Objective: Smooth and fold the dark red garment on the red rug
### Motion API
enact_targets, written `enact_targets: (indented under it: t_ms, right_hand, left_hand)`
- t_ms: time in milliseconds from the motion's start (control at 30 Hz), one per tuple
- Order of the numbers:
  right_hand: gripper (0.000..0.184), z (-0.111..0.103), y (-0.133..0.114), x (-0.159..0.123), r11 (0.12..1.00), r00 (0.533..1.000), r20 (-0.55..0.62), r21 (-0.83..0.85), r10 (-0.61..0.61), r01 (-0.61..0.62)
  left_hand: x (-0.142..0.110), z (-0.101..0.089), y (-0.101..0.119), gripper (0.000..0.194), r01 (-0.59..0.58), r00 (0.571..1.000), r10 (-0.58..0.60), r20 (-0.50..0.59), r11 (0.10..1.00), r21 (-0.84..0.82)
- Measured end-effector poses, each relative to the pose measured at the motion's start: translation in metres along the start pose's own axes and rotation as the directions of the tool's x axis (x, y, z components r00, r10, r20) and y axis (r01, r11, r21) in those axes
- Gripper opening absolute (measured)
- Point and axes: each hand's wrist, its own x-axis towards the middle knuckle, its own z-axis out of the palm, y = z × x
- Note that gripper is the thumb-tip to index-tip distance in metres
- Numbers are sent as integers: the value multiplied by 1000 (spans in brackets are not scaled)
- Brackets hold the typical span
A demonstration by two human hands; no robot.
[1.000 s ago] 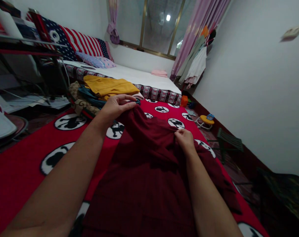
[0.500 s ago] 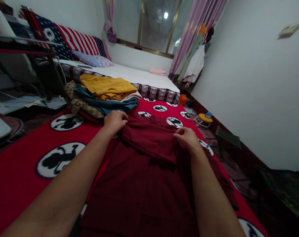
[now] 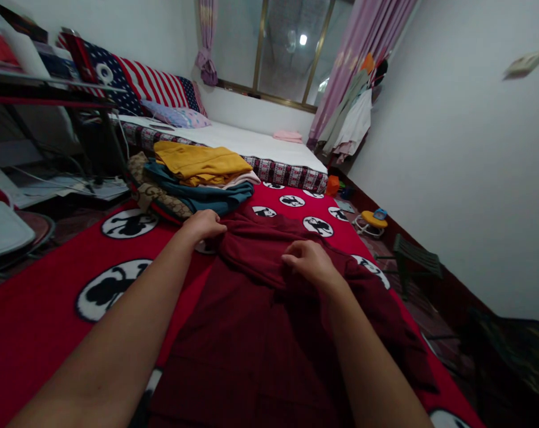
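A maroon hoodie (image 3: 233,327) lies spread out in front of me, its hood (image 3: 251,249) at the far end. At the hood's left corner, my left hand (image 3: 204,226) pinches the cloth between thumb and fingers. My right hand (image 3: 309,261) is over the right part of the hood, fingers loosely bent and a little apart, with no cloth visibly gripped. A sleeve (image 3: 394,339) stretches out to the right of my right forearm. Parts of the hoodie are hidden beneath my forearms.
Beneath the hoodie is a red blanket (image 3: 41,309) with black-and-white round prints. Folded clothes, yellow (image 3: 202,163) and teal (image 3: 207,196), are piled on a patterned brown bag (image 3: 166,199) beyond my left hand. A white-topped bed (image 3: 242,137) stands behind. Stools (image 3: 374,220) line the right wall.
My right hand has let go of the hood's right edge and moved left over the hood. The left hand keeps its pinch at the left corner. The view has shifted slightly.
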Motion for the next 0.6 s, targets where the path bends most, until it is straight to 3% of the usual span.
enact_targets:
  t_ms: [67, 133, 300, 433, 533, 600]
  right_hand:
    - [10, 11, -7, 1, 985, 996, -46, 152, -78, 84]
    - [17, 21, -13, 1, 954, 991, -38, 267, -129, 134]
    - [16, 28, -11, 5, 937, 988, -120, 321, -100, 134]
    - [14, 26, -2, 8, 958, 985, -163, 268, -57, 100]
    - [25, 29, -5, 2, 960, 986, -20, 222, -168, 168]
    - [40, 32, -14, -6, 951, 943, 144, 121, -299, 283]
  left_hand:
    - [0, -9, 1, 24, 78, 991, -91, 95, 988, 131]
    - [1, -19, 2, 24, 110, 985, -134, 104, 972, 209]
    - [-2, -36, 0, 18, 211, 975, -171, -139, 910, 357]
    - [-10, -45, 8, 25, 269, 942, -172, -290, 901, 339]
    - [-19, -53, 18, 30, 278, 887, -143, -438, 925, 260]
    - [-24, -58, 24, 32, 268, 841, -131, -525, 944, 194]
